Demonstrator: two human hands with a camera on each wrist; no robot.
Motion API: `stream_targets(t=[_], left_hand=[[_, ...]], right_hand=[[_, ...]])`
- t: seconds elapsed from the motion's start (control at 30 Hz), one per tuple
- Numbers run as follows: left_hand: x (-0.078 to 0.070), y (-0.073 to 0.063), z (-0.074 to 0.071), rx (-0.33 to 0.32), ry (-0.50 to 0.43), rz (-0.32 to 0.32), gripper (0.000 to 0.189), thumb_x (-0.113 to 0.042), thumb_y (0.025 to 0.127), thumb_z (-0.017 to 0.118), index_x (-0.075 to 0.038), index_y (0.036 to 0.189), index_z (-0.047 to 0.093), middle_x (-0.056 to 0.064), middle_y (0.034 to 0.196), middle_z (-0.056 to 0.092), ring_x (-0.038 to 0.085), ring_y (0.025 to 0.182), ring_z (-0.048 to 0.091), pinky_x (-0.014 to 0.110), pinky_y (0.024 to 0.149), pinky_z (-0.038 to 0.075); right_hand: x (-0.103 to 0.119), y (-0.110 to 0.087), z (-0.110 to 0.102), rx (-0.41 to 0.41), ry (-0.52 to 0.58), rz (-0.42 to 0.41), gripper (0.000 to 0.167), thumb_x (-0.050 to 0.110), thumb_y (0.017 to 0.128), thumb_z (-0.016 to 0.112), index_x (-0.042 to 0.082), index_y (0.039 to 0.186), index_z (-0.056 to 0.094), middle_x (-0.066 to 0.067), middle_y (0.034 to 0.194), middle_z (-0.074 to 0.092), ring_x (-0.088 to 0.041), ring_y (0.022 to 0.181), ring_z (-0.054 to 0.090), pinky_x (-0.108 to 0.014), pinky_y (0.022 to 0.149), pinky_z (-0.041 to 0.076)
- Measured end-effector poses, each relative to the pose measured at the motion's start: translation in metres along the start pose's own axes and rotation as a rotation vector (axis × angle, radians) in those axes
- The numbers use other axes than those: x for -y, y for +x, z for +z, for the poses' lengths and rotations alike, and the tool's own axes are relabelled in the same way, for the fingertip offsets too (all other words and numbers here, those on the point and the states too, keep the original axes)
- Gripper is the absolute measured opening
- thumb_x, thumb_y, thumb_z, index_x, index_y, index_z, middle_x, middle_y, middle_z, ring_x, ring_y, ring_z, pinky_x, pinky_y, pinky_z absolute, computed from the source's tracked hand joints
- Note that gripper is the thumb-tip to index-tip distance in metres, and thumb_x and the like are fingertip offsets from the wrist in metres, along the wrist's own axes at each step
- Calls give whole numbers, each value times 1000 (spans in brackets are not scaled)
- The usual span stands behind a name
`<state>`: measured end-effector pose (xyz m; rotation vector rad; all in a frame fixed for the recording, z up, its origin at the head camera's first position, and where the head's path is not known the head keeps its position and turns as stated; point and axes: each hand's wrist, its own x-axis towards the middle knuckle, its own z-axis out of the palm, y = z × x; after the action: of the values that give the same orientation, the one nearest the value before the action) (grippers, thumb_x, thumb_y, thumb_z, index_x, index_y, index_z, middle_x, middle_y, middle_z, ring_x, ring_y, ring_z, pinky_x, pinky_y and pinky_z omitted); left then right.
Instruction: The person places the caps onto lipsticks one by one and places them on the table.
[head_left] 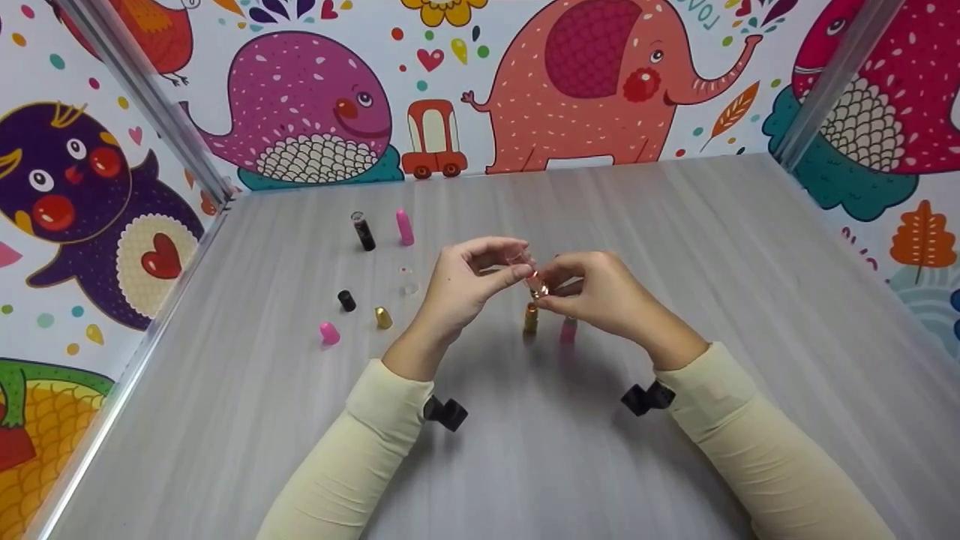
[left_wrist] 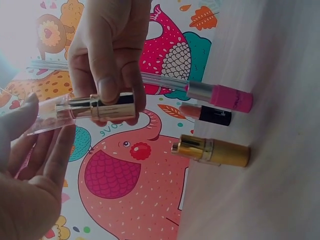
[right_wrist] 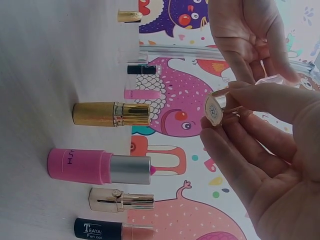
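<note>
My left hand (head_left: 469,281) pinches a clear cap (left_wrist: 52,112) between thumb and fingers. Its end overlaps the top of a shiny gold lipstick tube (left_wrist: 115,107), which my right hand (head_left: 600,289) grips by the lower part. Both are held up off the table, and the tube's base shows in the right wrist view. Below the hands stand uncapped lipsticks: a gold one (right_wrist: 110,114), a pink one with a silver collar (right_wrist: 80,166), a pale gold one (right_wrist: 107,200) and a black one (right_wrist: 97,229).
Left on the table (head_left: 247,390) stand a black tube (head_left: 363,232), a pink tube (head_left: 405,227), a small clear piece (head_left: 409,283), a black cap (head_left: 346,301), a gold cap (head_left: 382,318) and a pink cap (head_left: 328,333). Cartoon-printed walls (head_left: 442,67) border it.
</note>
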<state>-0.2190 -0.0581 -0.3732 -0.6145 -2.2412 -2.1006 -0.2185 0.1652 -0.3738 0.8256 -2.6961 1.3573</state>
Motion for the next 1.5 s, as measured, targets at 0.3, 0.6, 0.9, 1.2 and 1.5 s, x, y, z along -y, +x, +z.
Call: stream_targets(t=[0.3,0.6,0.9,1.2,1.5], left_hand=[[3,-1,4,9,18,22,30,-14,94,84,-6,122,79,6,112,78,22,110,72,36,103,58],[3,-1,6,12,27,25,31,-12,93,85,-4,122,78,8,114,77,23,110,71,35,102,58],[4,-2,7,18,34,17,35,-12,93,85,1,124,76,9,115,76,23,111,72,35,101,59],[5,-2,6,22,23,0,33,-15,93,85,-5,124,78,8,115,76,23,110,72,35,100,59],[6,-2,5,30,42,-5,35,-17,94,84,-4,126,77,6,117,76,21,111,72,34,100,59]], right_hand=[[-1,0,0,-15,23,-19,22,1,87,87,3,108,81,-7,103,79,-23,99,76,-42,88,64],[0,0,0,-20,29,19,26,2,88,87,1,113,79,-8,106,79,-22,100,76,-40,90,64],[3,-2,-1,-23,31,24,27,3,89,87,1,115,79,-8,107,79,-21,101,76,-36,89,64],[3,-1,-1,-20,84,28,27,0,89,86,-1,115,79,-11,108,79,-24,101,77,-33,88,64],[2,0,-2,-19,65,27,27,1,89,86,-1,114,79,-12,106,79,-24,99,77,-38,88,64]])
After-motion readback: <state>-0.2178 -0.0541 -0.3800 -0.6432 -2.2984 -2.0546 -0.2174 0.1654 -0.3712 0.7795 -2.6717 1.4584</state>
